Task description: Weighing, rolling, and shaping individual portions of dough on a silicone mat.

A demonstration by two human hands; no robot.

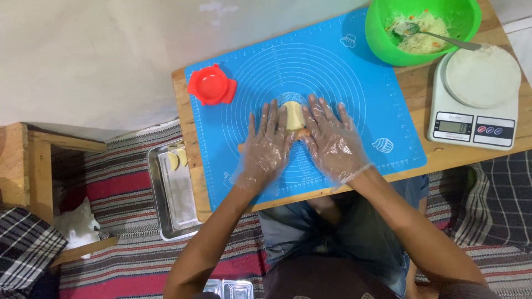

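— Where the blue baking mat (332, 83) covers the wooden table (443, 158), what are the two hands doing?

— Both wear thin clear plastic gloves and lie flat, palms down, near the centre of the frame. The left hand (265, 148) and the right hand (331, 141) press side by side on a wooden rolling pin (302, 133), of which only a short piece shows between them and a tip at the left hand's outer edge.

— Is either grip closed on it?

— No. Fingers are stretched out and spread on both hands, resting on top rather than wrapped around.

— And the dough?

— A small pale piece of dough (293, 114) lies on the mat just above the pin, between the fingertips of the two hands, in the middle of the printed rings.

— What else is about?

— A red round dumpling press (211, 84) sits at the mat's upper left corner. At the upper right of the frame a green bowl (382, 39) holds shredded filling (421, 27) with a metal spoon (443, 37) in it. Just beside it, at the right edge, a white kitchen scale (471, 124) carries a stack of round white wrappers (482, 75). Left of the table, lower down on a striped rug (122, 188), a steel tray (177, 194) holds two pale folded pieces at its top end.
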